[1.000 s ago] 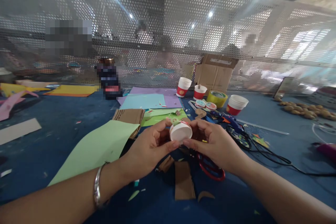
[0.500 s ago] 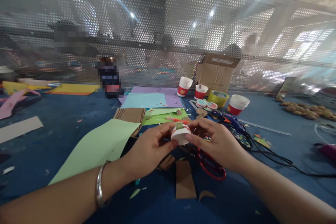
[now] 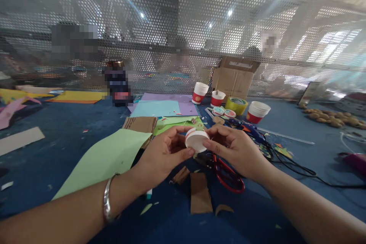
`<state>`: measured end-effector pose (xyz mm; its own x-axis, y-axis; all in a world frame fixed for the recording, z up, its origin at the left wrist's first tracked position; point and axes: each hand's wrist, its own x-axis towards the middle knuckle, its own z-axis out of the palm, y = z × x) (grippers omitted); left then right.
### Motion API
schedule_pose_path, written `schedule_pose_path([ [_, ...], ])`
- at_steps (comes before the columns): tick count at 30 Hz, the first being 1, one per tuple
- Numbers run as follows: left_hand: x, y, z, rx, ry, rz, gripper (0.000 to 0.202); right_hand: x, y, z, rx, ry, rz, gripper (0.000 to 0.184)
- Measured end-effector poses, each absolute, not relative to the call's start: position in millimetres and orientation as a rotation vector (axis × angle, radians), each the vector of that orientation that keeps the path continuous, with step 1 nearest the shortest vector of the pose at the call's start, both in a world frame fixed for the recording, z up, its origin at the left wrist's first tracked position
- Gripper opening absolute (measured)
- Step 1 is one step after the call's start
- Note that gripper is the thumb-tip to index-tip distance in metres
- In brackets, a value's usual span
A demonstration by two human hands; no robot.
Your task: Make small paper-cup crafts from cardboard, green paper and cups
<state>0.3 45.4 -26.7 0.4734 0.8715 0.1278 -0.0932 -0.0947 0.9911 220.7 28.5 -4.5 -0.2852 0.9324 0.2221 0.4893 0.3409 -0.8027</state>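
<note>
A shallow white round piece with a red stripe, looking like a cut-off paper cup bottom (image 3: 197,142), is held up between both hands, its pale flat face tilted toward me. My left hand (image 3: 161,156) grips its left side with thumb and fingers and wears a silver bangle. On the opposite side, my right hand (image 3: 237,152) pinches the edge, thumb in front. Red-handled scissors (image 3: 228,177) lie on the blue table just under the right hand. Closer to me is a brown cardboard strip (image 3: 201,194), with a smaller cardboard scrap (image 3: 180,175) beside it.
Light green paper (image 3: 105,156) spreads left of my hands, with blue paper (image 3: 156,108) behind. Paper cups (image 3: 258,112), yellow tape (image 3: 236,105) and a cardboard box (image 3: 233,78) stand further back. A blue glue gun (image 3: 253,131) trails a black cable at right.
The cup bottom has been raised slightly and tipped so more of its round face shows. The green bit seen at its top is now mostly hidden behind it.
</note>
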Motion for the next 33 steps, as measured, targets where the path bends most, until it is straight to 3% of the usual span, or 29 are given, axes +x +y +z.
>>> schedule_pose_path([
  [17, -3, 41, -23, 1.804, 0.78, 0.978, 0.029, 219, 24, 0, -1.227, -1.971, 0.747, 0.026],
  [33, -2, 40, -18, 1.783, 0.77, 0.984, 0.017, 219, 23, 1, -1.211, -2.001, 0.669, 0.026],
])
